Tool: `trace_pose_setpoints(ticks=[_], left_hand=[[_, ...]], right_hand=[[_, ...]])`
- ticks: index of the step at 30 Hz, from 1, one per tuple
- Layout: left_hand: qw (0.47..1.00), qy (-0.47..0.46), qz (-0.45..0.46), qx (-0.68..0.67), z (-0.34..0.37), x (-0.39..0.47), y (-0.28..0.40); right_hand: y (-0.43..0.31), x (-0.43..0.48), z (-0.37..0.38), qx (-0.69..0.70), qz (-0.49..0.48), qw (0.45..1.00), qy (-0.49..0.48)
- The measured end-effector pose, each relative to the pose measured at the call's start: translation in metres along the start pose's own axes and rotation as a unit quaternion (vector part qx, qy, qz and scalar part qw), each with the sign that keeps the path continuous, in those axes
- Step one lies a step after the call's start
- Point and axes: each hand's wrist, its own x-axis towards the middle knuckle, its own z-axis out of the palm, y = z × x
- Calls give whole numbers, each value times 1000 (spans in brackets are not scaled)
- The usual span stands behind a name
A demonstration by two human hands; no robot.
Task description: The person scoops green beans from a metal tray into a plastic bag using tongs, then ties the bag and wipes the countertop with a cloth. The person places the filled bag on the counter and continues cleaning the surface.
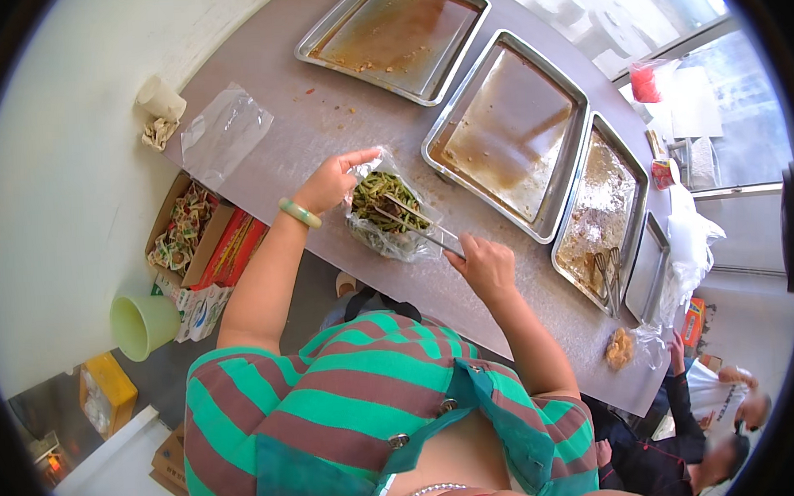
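A clear plastic bag [397,244] with cut green vegetables [385,195] in it rests on the metal table [305,129] before me. My left hand [331,181] grips the bag's upper left edge, its index finger stretched along the rim. In my right hand [484,264] is a pair of metal tongs [436,236]; their tips lie on the vegetables inside the bag's mouth. The bottom of the bag's contents is hidden.
Beyond the bag stand metal trays with brown liquid [394,35], [511,130] and a tray [601,206] holding other tongs [609,282]. A flat plastic bag [222,132] lies left. Boxes [190,230] and a green bin [144,325] stand below. Two people [672,462] are at lower right.
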Motion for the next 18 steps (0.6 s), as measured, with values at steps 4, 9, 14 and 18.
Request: trace_pose_setpoints(ticks=[4, 9, 14, 18], left_hand=[[1000, -16, -3, 4, -5, 6, -2], [999, -21, 22, 25, -1, 7, 6], [1000, -15, -3, 5, -6, 6, 1], [1000, -5, -2, 13, 2, 4, 10]], right_hand=[[-4, -6, -22, -4, 22, 998, 54], [-7, -14, -10, 11, 25, 998, 51], [20, -19, -15, 112, 177, 976, 63], [88, -25, -24, 50, 315, 948, -8]])
